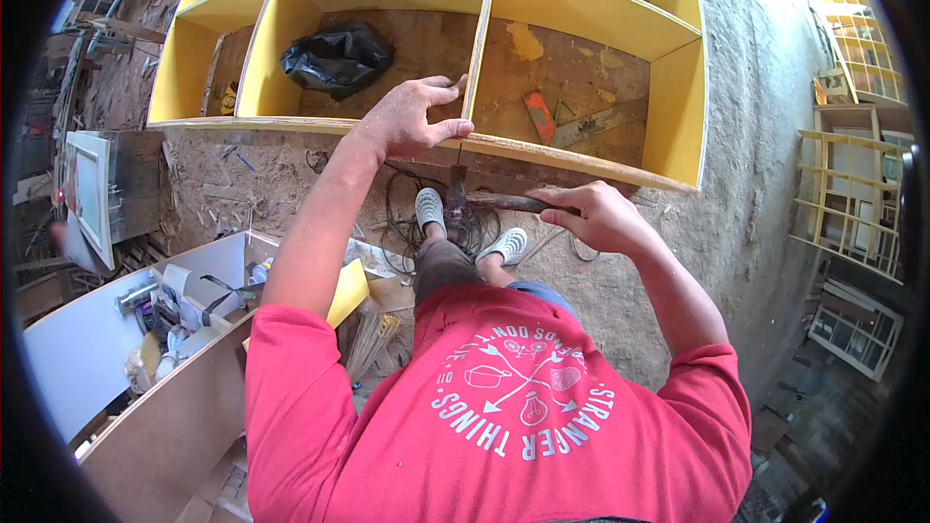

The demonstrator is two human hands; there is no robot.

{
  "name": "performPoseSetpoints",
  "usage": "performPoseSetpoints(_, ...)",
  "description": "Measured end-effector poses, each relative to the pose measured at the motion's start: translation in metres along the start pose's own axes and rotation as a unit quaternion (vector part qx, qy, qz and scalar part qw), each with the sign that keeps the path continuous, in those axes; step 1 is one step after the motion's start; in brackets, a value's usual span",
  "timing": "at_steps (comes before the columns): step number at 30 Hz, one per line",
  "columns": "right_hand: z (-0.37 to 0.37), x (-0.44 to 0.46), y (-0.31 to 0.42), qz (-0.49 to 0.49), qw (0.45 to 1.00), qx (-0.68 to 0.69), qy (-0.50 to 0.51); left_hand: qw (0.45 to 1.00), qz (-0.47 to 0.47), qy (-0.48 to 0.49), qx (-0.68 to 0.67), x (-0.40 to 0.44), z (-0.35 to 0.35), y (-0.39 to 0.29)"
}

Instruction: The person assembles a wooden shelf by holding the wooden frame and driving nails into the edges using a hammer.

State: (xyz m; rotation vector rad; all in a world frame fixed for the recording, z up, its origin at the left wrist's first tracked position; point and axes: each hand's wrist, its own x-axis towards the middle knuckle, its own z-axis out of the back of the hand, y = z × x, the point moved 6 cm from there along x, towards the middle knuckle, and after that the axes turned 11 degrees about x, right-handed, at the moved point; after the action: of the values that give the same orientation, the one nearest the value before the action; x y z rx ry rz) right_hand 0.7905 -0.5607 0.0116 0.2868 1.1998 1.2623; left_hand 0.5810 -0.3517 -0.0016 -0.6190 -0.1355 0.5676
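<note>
A yellow wooden shelf unit (pixel 581 15) with open compartments lies in front of me. My left hand (pixel 412 118) is at its near edge, thumb on the rim and fingers curled against an upright divider (pixel 480 53). Below the thumb, a thin dark nail-like piece (pixel 460 151) points from the edge; whether the fingers touch it is unclear. My right hand (pixel 603 218) is wrapped round the handle of a hammer (pixel 509 202). The hammer head (pixel 458 186) is just short of the board edge, apart from it.
A black plastic bag (pixel 339 58) and an orange-and-metal tool (pixel 540 116) lie inside the compartments. Cables (pixel 397 223) coil around my feet. At left stands a long box (pixel 179 407) of tools and scraps. Window-like frames (pixel 857 329) are at right.
</note>
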Motion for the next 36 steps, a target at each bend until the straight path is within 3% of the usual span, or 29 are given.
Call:
performPoseSetpoints(3,-0.020,-0.009,0.004,0.078,0.993,0.028,0.088,1.000,-0.008,0.007,-0.008,0.001,-0.001,0.001)
performPoseSetpoints(7,-0.010,-0.004,-0.003,-0.025,0.992,0.010,0.120,1.000,-0.011,-0.023,-0.009,0.000,-0.003,0.004)
performPoseSetpoints(8,-0.003,0.006,-0.019,0.033,0.999,0.033,-0.015,1.000,-0.009,-0.019,-0.013,0.000,-0.004,0.004)
performPoseSetpoints(11,-0.026,-0.006,-0.007,0.047,0.994,0.051,0.090,1.000,-0.009,-0.016,-0.009,0.001,-0.001,0.003)
performPoseSetpoints(12,-0.030,-0.010,0.000,0.038,0.980,-0.047,0.189,1.000,-0.010,-0.016,-0.007,0.000,-0.002,0.003)
performPoseSetpoints(15,-0.012,-0.002,-0.010,-0.018,0.992,0.001,0.125,0.999,-0.017,-0.035,-0.007,-0.001,-0.002,0.003)
performPoseSetpoints(16,-0.001,0.004,-0.013,0.038,0.999,0.015,-0.017,0.999,-0.016,-0.028,-0.008,-0.002,-0.004,0.002)
performPoseSetpoints(19,-0.022,-0.006,-0.001,0.083,0.991,0.044,0.093,1.000,-0.019,-0.016,-0.004,0.000,-0.001,0.002)
performPoseSetpoints(20,-0.028,-0.010,0.002,0.061,0.978,0.001,0.201,0.999,-0.023,-0.022,-0.009,0.000,-0.003,0.004)
performPoseSetpoints(23,-0.006,-0.002,0.001,0.027,0.992,0.016,0.122,0.999,-0.027,-0.042,-0.012,0.000,-0.005,0.005)
performPoseSetpoints(24,0.006,0.005,-0.007,0.017,0.999,0.027,-0.017,0.998,-0.026,-0.052,-0.010,-0.001,-0.004,0.005)
performPoseSetpoints(27,-0.026,-0.003,-0.006,0.039,0.995,0.032,0.084,1.000,-0.016,-0.015,-0.017,0.001,-0.003,0.004)
performPoseSetpoints(28,-0.032,-0.010,0.003,0.039,0.980,-0.003,0.196,1.000,-0.015,-0.021,-0.016,0.000,-0.006,0.005)
performPoseSetpoints(31,-0.021,-0.003,-0.005,0.055,0.984,0.010,0.168,0.999,-0.012,-0.041,-0.009,-0.001,-0.005,0.007)
performPoseSetpoints(32,-0.008,0.011,-0.029,0.086,0.994,0.049,-0.041,0.999,-0.014,-0.042,-0.008,0.000,-0.002,0.003)
performPoseSetpoints(33,-0.002,0.010,-0.017,-0.015,1.000,0.008,-0.022,0.999,-0.014,-0.043,-0.007,0.000,0.000,-0.001)
performPoseSetpoints(35,-0.028,0.004,-0.013,0.069,0.994,0.071,0.055,0.998,0.011,-0.004,-0.066,0.003,0.003,0.002)
performPoseSetpoints(36,-0.033,-0.005,0.003,0.070,0.984,0.059,0.151,0.994,0.025,0.020,-0.100,0.001,-0.001,0.003)
